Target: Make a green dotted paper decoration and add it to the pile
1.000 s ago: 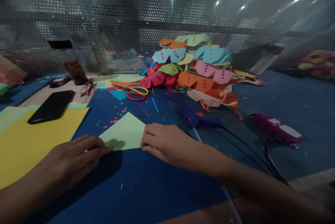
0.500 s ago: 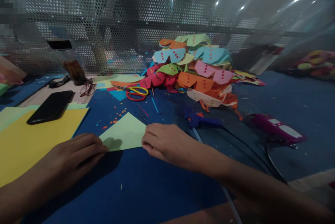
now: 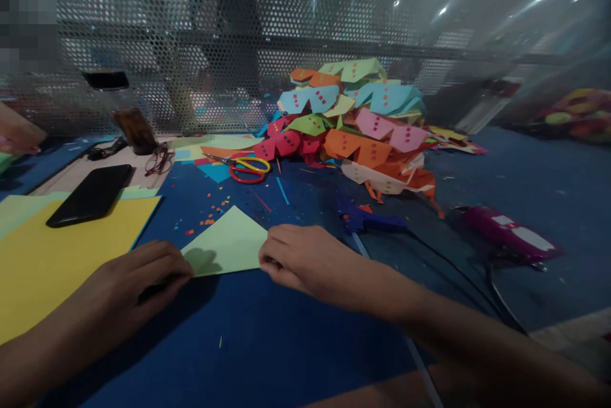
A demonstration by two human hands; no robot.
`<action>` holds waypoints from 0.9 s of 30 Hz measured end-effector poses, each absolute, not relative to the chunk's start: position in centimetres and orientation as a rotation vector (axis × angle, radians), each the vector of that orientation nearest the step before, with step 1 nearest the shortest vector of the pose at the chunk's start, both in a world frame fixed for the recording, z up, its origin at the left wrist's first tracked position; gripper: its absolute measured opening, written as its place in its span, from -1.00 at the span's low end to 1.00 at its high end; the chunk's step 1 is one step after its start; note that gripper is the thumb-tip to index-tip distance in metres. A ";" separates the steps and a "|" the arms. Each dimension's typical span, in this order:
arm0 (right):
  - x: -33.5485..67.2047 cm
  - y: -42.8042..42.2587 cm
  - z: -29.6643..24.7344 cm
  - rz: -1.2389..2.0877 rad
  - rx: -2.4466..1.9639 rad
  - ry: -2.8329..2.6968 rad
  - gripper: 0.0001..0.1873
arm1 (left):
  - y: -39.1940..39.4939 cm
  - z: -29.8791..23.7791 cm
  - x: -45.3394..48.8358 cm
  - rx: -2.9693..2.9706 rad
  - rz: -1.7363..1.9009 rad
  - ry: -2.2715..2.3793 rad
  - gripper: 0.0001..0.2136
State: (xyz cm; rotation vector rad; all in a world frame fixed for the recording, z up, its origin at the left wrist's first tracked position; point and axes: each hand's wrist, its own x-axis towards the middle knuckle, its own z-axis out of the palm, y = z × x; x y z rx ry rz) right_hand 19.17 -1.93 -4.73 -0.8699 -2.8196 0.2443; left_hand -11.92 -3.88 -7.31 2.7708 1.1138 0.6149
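Note:
A pale green sheet of paper (image 3: 230, 244), folded to a triangle, lies on the blue tabletop with its point facing away from me. My left hand (image 3: 147, 274) pinches its left corner between thumb and fingers. At the right corner, my right hand (image 3: 298, 260) has its fingers curled closed on the paper. Both corners are hidden under the fingers. Left of the triangle, yellow paper sheets (image 3: 62, 268) lie partly beneath my left forearm. Beyond my right hand is a blue glue gun (image 3: 372, 222) with a black cord.
Red-and-yellow-handled scissors (image 3: 248, 170) lie behind the triangle, near scattered paper bits (image 3: 210, 217). Folded colourful paper shapes (image 3: 358, 134) are heaped at the back. A black phone (image 3: 90, 196), a lidded bottle (image 3: 131, 121) and a purple pouch-like object (image 3: 508, 233) are also there. Someone's hand (image 3: 21, 131) shows far left.
My left hand has shifted very slightly left, and the gap between its thumb and fingers looks a bit wider. The right hand and the paper are almost unchanged.

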 end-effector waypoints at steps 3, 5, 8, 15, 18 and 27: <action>19.2 -1.8 -4.7 0.289 -0.893 -2.818 -0.88 | -3.8 -6.9 -11.8 2.722 0.581 1.144 -0.87; 19.2 -1.7 -4.7 0.301 -0.923 -2.807 -0.87 | -3.8 -6.8 -11.8 2.700 0.612 1.158 -0.84; 19.2 -1.5 -5.0 0.319 -0.995 -2.776 -0.88 | -3.7 -6.9 -11.9 2.694 0.618 1.183 -0.84; 19.3 -1.7 -4.7 0.359 -1.048 -2.759 -0.92 | -3.7 -7.0 -11.6 2.657 0.674 1.222 -0.83; 19.3 -1.8 -4.3 0.415 -1.080 -2.754 -0.93 | -3.7 -6.9 -11.5 2.652 0.682 1.211 -0.84; 19.9 -1.5 -4.5 0.488 -1.092 -2.729 -0.93 | -3.6 -6.6 -11.5 2.608 0.679 1.214 -0.79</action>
